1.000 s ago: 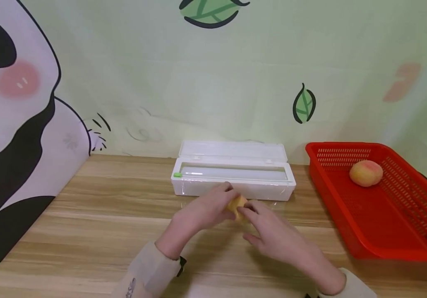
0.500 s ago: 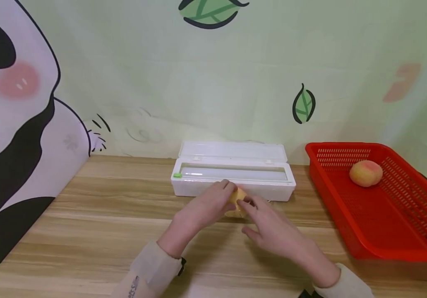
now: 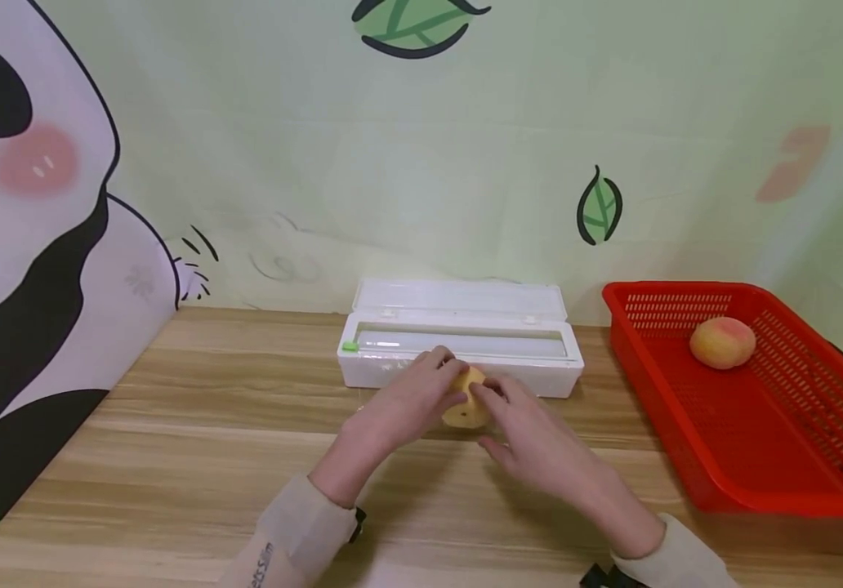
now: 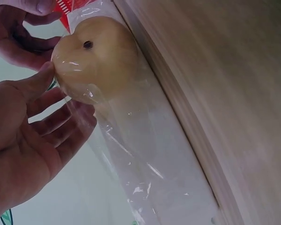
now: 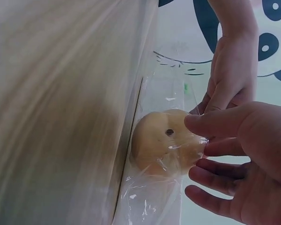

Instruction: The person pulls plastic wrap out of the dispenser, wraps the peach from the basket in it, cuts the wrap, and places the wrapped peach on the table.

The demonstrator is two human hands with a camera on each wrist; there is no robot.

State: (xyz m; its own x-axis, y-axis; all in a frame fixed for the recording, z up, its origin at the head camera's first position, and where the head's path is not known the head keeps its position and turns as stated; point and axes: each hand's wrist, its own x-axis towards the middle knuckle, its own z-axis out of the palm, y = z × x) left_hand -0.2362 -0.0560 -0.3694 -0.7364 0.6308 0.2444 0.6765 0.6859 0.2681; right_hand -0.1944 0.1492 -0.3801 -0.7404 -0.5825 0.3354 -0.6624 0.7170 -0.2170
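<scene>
Between both hands, close to the front of a white cling film dispenser (image 3: 542, 377), is a yellow peach (image 3: 466, 416) with its dark stem hollow showing. Clear cling film (image 4: 131, 164) lies over the peach and stretches along the dispenser's front in the left wrist view. My left hand (image 3: 401, 404) holds the fruit's upper left side, its thumb against the edge. From the right, my right hand (image 3: 539, 445) grips the top with thumb and forefinger; its other fingers are spread apart in the right wrist view. Part of the peach is hidden behind the fingers.
The dispenser's lid (image 3: 458, 299) stands raised at the back, and a small green slider (image 3: 350, 346) sits at its left end. A red basket (image 3: 660, 425) with another peach (image 3: 723, 342) stands at the right. A printed cloth (image 3: 282, 163) hangs behind the wooden table (image 3: 171, 457).
The peach has turned between the hands, so its stem hollow now faces the person. Both hands have shifted slightly upward toward the dispenser.
</scene>
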